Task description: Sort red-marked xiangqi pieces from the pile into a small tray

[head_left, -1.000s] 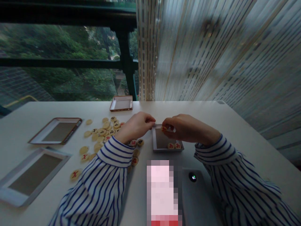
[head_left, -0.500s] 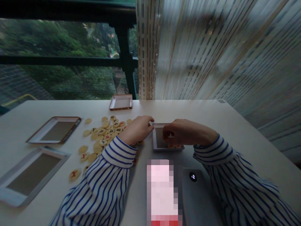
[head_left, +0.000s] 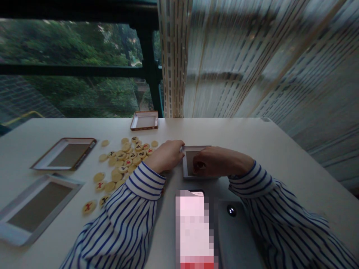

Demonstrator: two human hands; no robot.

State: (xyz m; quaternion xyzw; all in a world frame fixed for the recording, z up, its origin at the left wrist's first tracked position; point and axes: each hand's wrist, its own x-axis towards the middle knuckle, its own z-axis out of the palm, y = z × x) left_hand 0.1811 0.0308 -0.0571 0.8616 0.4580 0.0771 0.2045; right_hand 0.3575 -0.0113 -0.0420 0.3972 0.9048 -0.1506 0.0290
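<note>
My left hand (head_left: 169, 154) is at the upper left corner of a small white box tray (head_left: 184, 172), its bent fingers and thumb closed on the rim. My right hand (head_left: 214, 161) reaches down into the same tray with its fingers curled together. Whatever lies between those fingertips is hidden. The hand also covers the right part of the tray, while some of the grey bottom shows on the left. Left of my left hand lies a loose pile of round xiangqi pieces (head_left: 128, 162) with red and black characters, several of them face down.
An orange-edged box lid (head_left: 35, 169) and a larger white tray (head_left: 17, 239) lie at the left. Another small lid (head_left: 144, 129) sits at the far edge. A phone with a blurred screen (head_left: 193, 228) and a grey device (head_left: 238, 239) lie in front of me.
My left hand has shifted slightly right and down onto the tray's corner. The right hand has moved a little left and lower, covering the red-marked pieces seen in the tray before.
</note>
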